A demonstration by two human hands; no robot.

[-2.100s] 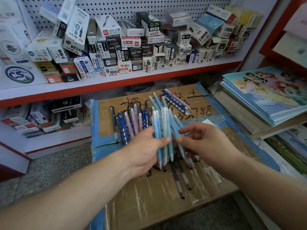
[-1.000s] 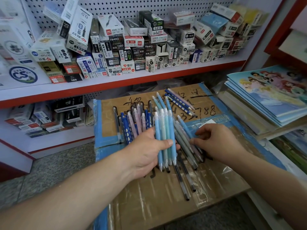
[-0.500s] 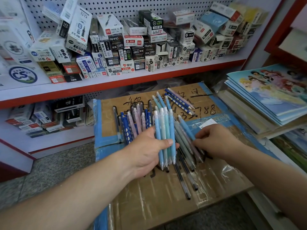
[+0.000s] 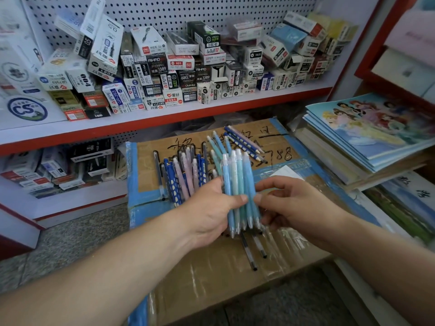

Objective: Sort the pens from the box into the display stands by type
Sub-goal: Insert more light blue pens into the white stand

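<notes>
A single wide-angle view from the person's head looks forward and steeply down. Both forearms enter from the near edge. The left hand point(image 4: 211, 208) and right hand point(image 4: 299, 208) meet on pens point(image 4: 237, 184) close under the lens, at centre. A taped cardboard box point(image 4: 211, 278) fills the near middle. A red-edged shelf point(image 4: 164, 120) crosses the far side, and stacked books point(image 4: 367, 135) lie at right.

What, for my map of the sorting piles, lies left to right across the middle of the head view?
From the left: grey pen → dark blue pens → left hand → pale blue bundle → right hand → books.
</notes>
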